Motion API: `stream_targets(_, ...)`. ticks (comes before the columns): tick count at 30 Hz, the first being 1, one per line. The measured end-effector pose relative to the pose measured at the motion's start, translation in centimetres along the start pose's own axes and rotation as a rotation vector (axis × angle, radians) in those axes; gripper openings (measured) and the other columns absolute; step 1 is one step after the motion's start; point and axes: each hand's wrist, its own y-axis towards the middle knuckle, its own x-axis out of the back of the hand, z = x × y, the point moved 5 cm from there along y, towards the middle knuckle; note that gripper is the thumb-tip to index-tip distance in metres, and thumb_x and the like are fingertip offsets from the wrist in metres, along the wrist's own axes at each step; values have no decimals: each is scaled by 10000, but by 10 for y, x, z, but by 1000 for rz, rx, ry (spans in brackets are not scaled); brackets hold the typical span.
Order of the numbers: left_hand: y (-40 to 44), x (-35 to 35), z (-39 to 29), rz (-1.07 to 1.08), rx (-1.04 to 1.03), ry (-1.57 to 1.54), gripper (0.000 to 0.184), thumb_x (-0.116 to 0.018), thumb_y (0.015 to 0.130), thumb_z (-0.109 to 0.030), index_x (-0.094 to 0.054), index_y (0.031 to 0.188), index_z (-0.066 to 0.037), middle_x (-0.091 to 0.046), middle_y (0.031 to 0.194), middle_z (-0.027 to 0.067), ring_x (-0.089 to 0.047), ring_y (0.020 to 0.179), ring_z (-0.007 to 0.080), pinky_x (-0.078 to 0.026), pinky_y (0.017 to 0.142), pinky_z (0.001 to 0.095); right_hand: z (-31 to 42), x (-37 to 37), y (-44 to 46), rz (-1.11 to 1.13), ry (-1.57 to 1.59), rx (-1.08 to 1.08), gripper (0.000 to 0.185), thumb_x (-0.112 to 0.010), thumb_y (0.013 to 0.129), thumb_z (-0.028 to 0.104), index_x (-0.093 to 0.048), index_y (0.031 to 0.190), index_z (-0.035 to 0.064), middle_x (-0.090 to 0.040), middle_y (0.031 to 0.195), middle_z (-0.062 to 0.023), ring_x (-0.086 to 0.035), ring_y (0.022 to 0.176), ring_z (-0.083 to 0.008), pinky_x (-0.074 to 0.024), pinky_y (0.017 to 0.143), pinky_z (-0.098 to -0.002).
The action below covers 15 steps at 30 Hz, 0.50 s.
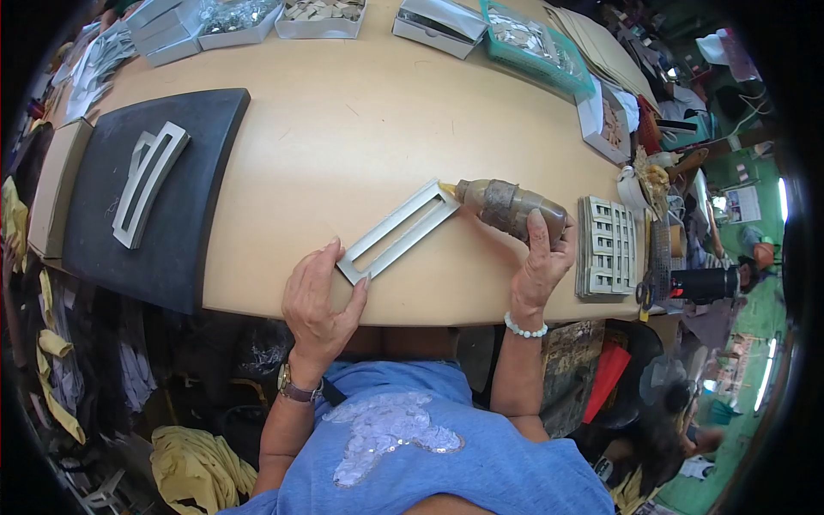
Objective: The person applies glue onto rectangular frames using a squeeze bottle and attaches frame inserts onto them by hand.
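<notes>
right hand (542,257) grips tapered bottle (508,206) beside slotted, rectangular frame (405,239).

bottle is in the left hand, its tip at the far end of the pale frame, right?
No, wrong hand: the head view shows the bottle in the right hand, not the left hand, its tip at the far end of the pale frame.

The bottle (515,209) I see looks like dull, smudgy plastic with a rough, dark band (500,202) around it, and the pale frame (408,239) looks flat and smooth. The bench (309,154) has a smooth, wood-coloured top with a soft shine, but the black board (196,223) is mostly matt. Over there are a plastic basket (536,71), a paper-card box (322,31) and a soft cloth shirt (506,455) with a sparkly patch (386,429).
</notes>
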Motion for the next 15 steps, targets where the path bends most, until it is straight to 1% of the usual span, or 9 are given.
stream_targets(6, 0, 0, 0, -4, -7, 5, 545, -747, 680, -86, -549, 1177, 21, -647, 989, 138, -612, 925, 304, -480, 791, 393, 0, 1, -3, 10, -16, 14, 299, -729, 811, 108, -543, 1029, 20, -608, 929, -34, -576, 839, -86, -490, 761, -228)
stream_targets(13, 0, 0, 0, 0, -1, 4, 546, -748, 685, -87, -545, 1180, 21, -646, 983, 140, -613, 905, 301, -483, 783, 395, -1, -6, -17, 65, -14, -38, 313, -731, 806, 93, -537, 1038, 11, -601, 930, -33, -576, 829, -84, -493, 752, -222)
stream_targets(15, 0, -1, -1, 3, -1, -6, 572, -750, 681, -65, -536, 1203, 26, -637, 982, 144, -612, 910, 296, -484, 809, 389, -4, -8, -21, 85, 7, -64, 321, -733, 803, 91, -535, 1043, 9, -599, 936, -33, -575, 830, -84, -493, 755, -223)
